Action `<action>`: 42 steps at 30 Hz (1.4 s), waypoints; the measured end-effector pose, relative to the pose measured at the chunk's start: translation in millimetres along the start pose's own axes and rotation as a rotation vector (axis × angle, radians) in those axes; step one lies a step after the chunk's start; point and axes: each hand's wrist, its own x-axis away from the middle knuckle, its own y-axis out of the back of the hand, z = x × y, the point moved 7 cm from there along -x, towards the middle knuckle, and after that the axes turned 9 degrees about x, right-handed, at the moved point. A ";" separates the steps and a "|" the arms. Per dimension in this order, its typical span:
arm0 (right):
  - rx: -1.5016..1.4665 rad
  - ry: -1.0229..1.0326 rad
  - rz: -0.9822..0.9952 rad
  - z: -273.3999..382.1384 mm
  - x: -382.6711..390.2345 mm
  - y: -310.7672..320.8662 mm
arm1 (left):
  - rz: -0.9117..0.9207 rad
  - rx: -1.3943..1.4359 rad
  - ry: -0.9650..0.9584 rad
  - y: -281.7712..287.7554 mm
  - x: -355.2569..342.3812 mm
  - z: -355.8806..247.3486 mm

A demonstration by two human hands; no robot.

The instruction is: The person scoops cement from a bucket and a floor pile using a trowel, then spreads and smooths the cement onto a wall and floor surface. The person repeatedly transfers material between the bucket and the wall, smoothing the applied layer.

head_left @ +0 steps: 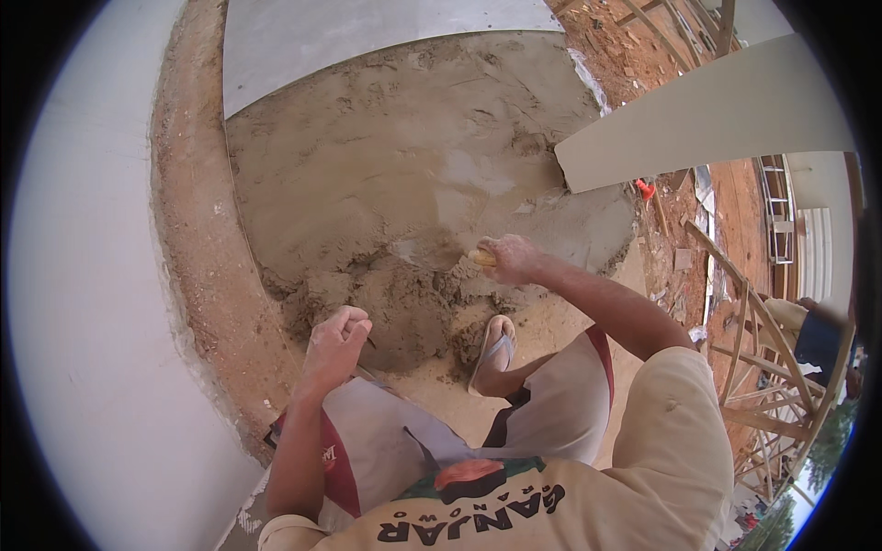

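In the head view my right hand grips the wooden handle of a trowel, whose blade is partly smeared with grey mortar at the bed of wet mortar. My left hand hangs lower left with fingers curled, near a lumpy heap of mortar; whether anything is inside those fingers is hidden. My sandaled foot stands beside the heap.
A white wall runs along the left, with a dirt strip beside it. A smooth grey slab lies ahead. A pale pillar rises at the right. Beyond are debris, wooden scaffolding and a partly seen person.
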 end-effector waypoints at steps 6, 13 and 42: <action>-0.102 0.087 -0.053 -13.4 -57.4 -55.1 | -0.183 -0.136 -0.415 8.5 51.6 -18.1; 0.004 0.089 -0.075 -22.4 -41.9 -112.0 | -0.146 -0.359 -0.495 -15.3 64.2 -21.8; -0.161 0.447 0.182 78.8 -40.1 -170.4 | -0.122 -0.438 -0.589 -32.7 99.8 -22.7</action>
